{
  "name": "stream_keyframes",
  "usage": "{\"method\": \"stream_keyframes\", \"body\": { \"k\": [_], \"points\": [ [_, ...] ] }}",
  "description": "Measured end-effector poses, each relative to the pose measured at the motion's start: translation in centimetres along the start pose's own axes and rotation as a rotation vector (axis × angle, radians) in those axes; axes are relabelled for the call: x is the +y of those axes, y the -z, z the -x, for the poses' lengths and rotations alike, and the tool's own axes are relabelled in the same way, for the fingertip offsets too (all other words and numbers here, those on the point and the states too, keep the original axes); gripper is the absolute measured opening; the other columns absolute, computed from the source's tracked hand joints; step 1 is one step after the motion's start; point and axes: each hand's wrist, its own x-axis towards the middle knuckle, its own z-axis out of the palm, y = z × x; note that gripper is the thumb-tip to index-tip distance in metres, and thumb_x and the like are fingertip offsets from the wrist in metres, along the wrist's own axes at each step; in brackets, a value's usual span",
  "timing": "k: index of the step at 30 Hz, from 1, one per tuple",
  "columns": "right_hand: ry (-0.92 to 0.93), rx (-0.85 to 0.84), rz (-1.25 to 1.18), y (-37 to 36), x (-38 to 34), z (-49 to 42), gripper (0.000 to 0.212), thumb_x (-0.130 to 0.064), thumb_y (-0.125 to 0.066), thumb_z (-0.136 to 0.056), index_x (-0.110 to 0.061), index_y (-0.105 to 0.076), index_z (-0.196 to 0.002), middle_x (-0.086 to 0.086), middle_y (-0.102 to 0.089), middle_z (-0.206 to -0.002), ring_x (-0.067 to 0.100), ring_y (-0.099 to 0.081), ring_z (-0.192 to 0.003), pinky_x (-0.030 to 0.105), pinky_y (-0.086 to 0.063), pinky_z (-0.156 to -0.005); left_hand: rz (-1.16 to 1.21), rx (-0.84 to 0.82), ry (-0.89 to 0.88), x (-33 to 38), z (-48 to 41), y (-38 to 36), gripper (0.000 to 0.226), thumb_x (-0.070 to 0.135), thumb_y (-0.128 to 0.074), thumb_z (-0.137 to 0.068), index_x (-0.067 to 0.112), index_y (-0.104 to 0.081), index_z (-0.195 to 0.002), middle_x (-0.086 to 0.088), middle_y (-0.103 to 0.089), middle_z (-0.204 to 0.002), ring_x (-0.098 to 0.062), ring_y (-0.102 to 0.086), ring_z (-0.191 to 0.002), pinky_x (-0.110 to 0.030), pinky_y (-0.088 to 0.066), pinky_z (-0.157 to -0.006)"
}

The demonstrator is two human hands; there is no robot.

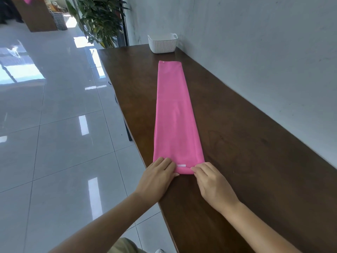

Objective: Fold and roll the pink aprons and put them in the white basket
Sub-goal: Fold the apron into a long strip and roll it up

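Left hand: our left hand (158, 177) pinches the near-left corner of the roll, fingers laid over the fabric and thumb tucked at its edge.
Right hand: our right hand (213, 181) grips the near-right corner, fingertips curled onto the same turned-over edge.
Near end: a first small turn of cloth sits between our hands, with a white label (181, 165) just beyond it.
Step in hand: we judge folding is done and rolling has only begun.
Apron: the pink fabric apron (175, 115) lies flat as one long narrow strip, running away from us along the dark brown wooden table (255, 161).
Basket: the white ribbed plastic basket (162, 43) stands at the far end, just past the strip's far edge, apart from it.
Next move: we should roll forward evenly with both hands, keeping the edges aligned and the roll tight.
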Motion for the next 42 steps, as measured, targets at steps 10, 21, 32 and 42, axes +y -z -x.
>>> {"method": "stream_keyframes", "body": {
  "k": [10,21,32,42],
  "points": [
    [-0.608,-0.008,-0.369,0.6,-0.8,-3.2,0.01,-0.031,-0.063,-0.098,-0.03,-0.053,-0.098,-0.017,-0.055,-0.099,0.003,-0.058,-0.09,0.007,-0.043,-0.067,0.085,-0.136,0.284,-0.9,-2.6,0.4,0.037,0.052,-0.05,-0.1,0.019,-0.063,-0.09,0.006,-0.063,-0.089,-0.013,-0.052,-0.087,-0.03,-0.049,-0.083],
    [-0.234,0.124,0.147,-0.8,-1.0,-3.2,0.008,-0.015,-0.075,-0.088,-0.015,-0.071,-0.094,-0.002,-0.067,-0.092,0.014,-0.057,-0.084,0.029,-0.052,-0.079,-0.067,0.122,0.1,0.1,-2.6,-0.3,0.018,0.024,-0.068,-0.095,0.015,-0.058,-0.084,0.002,-0.058,-0.081,-0.015,-0.049,-0.072,-0.034,-0.052,-0.064],
    [-0.122,0.06,0.199,-1.3,-0.7,-1.4,0.036,-0.015,-0.082,-0.082,-0.012,-0.072,-0.116,0.003,-0.067,-0.114,0.019,-0.062,-0.107,0.033,-0.056,-0.094,-0.065,0.079,0.008,-1.3,-0.4,-0.7,0.029,0.032,-0.053,-0.102,0.013,-0.071,-0.115,-0.005,-0.059,-0.113,-0.021,-0.053,-0.104,-0.036,-0.058,-0.084],
    [-0.332,0.004,0.028,-0.9,-1.0,-4.1,0.008,-0.016,-0.059,-0.1,-0.02,-0.064,-0.103,-0.008,-0.062,-0.108,0.008,-0.053,-0.099,0.02,-0.041,-0.091,0.022,-0.072,0.136,-1.9,-1.7,0.0,0.04,0.045,-0.034,-0.106,0.02,-0.065,-0.11,0.004,-0.06,-0.108,-0.015,-0.054,-0.098,-0.035,-0.055,-0.085]
  ]
}}
